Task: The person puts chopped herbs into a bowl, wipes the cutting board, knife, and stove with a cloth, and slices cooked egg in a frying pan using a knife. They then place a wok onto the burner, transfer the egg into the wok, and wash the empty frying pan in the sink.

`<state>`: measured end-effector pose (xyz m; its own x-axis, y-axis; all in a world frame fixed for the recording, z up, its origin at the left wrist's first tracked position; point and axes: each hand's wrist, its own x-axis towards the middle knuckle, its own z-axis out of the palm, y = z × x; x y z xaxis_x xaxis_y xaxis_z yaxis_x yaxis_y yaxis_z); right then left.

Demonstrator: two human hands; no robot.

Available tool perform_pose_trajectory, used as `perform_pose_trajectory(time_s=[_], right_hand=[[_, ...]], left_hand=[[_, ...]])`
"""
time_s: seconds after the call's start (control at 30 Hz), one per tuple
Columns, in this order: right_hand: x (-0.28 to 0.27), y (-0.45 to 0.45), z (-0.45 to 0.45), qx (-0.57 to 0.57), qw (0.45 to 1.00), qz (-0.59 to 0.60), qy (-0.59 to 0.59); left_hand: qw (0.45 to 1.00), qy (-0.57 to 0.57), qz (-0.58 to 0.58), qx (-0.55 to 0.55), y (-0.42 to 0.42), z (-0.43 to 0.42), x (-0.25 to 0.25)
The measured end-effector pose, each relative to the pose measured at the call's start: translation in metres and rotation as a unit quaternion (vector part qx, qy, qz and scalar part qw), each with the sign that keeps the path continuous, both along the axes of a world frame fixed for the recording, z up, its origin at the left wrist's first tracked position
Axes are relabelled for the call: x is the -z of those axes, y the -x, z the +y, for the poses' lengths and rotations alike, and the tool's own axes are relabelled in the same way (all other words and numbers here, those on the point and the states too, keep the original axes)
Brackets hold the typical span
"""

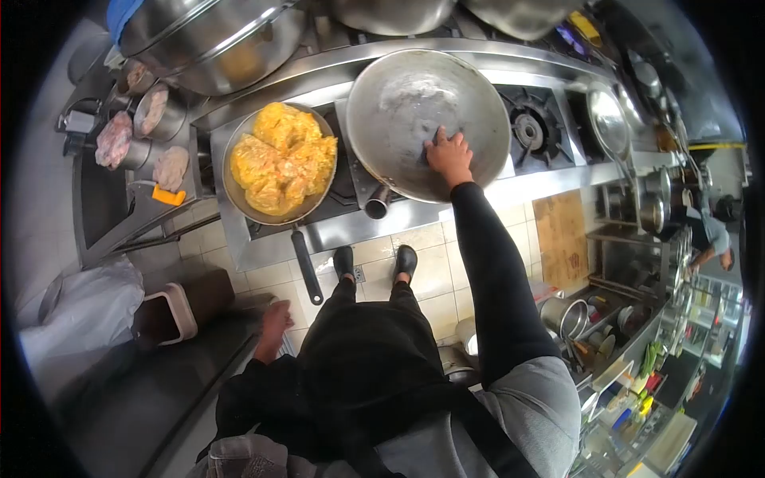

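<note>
My right hand [451,158] reaches into a large steel wok [470,95] on the stove, its fingers spread and apparently resting on the inner surface. Whitish wet-looking marks streak the wok's bottom, and its hollow handle [378,202] points toward me. Down at my side hangs my left hand [275,320], seemingly loose, with no object visible in it. Nearest to it is the black handle [305,267] of a frying pan [233,187]. Yellow-coated pieces of food [283,159], possibly battered meat, fill that pan.
Right of the wok is a bare burner [528,127]. Large steel pots [223,56] stand behind. Raw meat [115,139] and an orange-handled tool [169,196] lie on the left. A bin [185,311] stands lower left. Shelves [617,239] and another person [713,235] are at right.
</note>
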<state>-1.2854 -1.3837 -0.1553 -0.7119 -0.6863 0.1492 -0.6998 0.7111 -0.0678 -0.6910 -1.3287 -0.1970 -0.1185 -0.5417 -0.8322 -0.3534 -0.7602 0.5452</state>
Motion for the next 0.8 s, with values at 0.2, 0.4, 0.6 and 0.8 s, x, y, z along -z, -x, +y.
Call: perform_pose_trajectory(time_s=[0.2, 0.4, 0.6, 0.8], right_hand=[[-0.117, -0.033, -0.010, -0.060, 0.923, -0.230, 0.302], [-0.176, -0.206, 0.078, -0.180, 0.716, -0.633, 0.231], [-0.038, -0.312, 0.010, -0.068, 0.593, -0.798, -0.089], [-0.019, -0.342, 0.003, 0.038, 0.472, -0.881, 0.026]], left_hand=[[0.915, -0.175, 0.335, -0.142, 0.126, -0.028, -0.070], [0.886, -0.164, 0.421, -0.101, 0.137, -0.050, -0.053], [0.926, -0.124, 0.350, -0.072, 0.140, -0.050, -0.041], [0.966, 0.066, 0.249, 0.010, 0.127, -0.054, -0.058]])
